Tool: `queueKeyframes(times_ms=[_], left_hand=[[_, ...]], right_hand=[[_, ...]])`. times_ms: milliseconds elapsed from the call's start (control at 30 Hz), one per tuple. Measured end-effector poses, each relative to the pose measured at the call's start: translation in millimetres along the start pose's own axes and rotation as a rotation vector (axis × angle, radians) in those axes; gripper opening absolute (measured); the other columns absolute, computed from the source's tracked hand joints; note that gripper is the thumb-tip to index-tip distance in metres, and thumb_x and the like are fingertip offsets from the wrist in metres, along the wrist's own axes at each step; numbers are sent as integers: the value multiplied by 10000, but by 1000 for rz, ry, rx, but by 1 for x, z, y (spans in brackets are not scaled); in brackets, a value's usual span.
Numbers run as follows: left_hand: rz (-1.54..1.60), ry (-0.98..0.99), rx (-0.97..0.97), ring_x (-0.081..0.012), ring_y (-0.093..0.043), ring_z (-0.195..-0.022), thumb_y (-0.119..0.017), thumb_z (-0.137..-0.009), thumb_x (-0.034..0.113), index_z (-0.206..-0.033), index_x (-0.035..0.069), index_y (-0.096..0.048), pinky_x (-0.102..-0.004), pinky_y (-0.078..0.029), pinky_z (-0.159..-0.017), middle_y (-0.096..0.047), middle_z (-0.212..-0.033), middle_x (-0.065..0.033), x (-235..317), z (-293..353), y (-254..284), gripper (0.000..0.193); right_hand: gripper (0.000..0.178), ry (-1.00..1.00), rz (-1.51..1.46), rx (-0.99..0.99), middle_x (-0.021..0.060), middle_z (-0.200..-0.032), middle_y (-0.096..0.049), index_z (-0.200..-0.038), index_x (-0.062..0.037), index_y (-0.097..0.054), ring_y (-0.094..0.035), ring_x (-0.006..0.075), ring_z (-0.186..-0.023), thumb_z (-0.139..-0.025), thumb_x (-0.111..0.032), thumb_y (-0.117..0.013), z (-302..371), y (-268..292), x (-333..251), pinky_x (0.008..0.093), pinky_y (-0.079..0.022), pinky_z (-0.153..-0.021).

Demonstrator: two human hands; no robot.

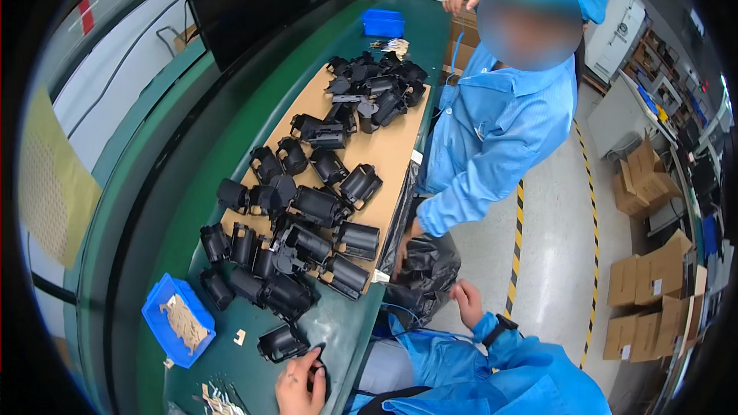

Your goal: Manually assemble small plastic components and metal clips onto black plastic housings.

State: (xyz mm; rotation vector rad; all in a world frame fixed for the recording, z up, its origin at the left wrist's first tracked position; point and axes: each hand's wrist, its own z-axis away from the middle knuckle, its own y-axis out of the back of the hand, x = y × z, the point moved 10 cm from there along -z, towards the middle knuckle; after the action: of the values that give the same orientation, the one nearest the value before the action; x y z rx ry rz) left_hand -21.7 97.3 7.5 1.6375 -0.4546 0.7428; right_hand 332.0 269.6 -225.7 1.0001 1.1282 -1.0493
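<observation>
My left hand [302, 386] rests at the near edge of the green table, its fingers curled around a small dark piece that I cannot make out. Just beyond its fingertips lies a black plastic housing [281, 343], half-round and hollow. My right hand [466, 304], a dark band on its wrist, hangs off the table's right side with its fingers bent together; I see nothing in them. Closest to it is a black plastic bag [430, 269]. More black housings [317, 206] are spread in a loose heap over a brown cardboard sheet [400, 219].
At the left stands a blue bin [178, 321] with flat beige pieces. Thin pale strips [219, 400] lie below it. A second blue bin [383, 23] is at the far end. Across the right edge, a co-worker in a blue coat [500, 123] reaches one hand towards the bag.
</observation>
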Motion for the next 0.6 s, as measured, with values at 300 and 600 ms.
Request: queueKeyframes(times_ms=[300,600], left_hand=[[45,1,26,-206,-608,-660,-631,-832,32,-1203,83,-605,-325,-495,-652,-628,-856,-53,11,1,10,376],[17,-1,-54,-310,-633,-956,-524,-938,161,-1292,124,-538,-399,-509,-817,-623,-1073,-114,9,9,13,357]], right_hand=[[380,360,689,-428,259,-1226,-540,-1287,-5,-496,-544,382,-1124,-937,-147,-537,-18,-151,-12,421,-435,-979],[366,84,-571,-58,60,-1211,-634,-1223,-131,-579,-600,246,-1077,-946,-367,-531,-130,-124,41,373,-456,-958]])
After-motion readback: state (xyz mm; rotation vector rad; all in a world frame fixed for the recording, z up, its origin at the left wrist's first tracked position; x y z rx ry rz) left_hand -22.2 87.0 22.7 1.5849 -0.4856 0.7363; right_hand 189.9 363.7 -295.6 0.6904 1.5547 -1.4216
